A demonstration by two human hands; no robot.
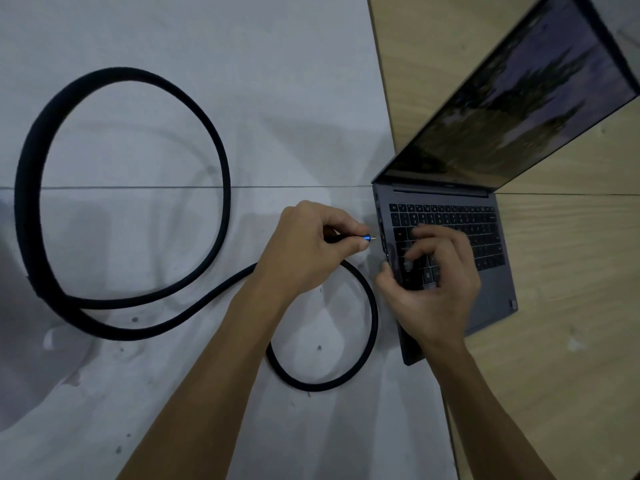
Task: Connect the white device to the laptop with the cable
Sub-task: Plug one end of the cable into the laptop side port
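A grey laptop (495, 292) lies open on the right, screen lit, its left edge facing my hands. A thick black braided cable (221, 161) makes a big loop at the left and a smaller loop (372, 327) in front of me. My left hand (304, 247) pinches the cable's blue metal plug (366, 238), whose tip sits a short gap from the laptop's left side. My right hand (433, 289) rests on the laptop's left keyboard corner, thumb at the edge, holding it down. No white device is in view.
The cable lies on a pale grey sheet (207, 46) with a few dark specks. The laptop sits partly on a light wooden surface (571, 341) that runs along the right.
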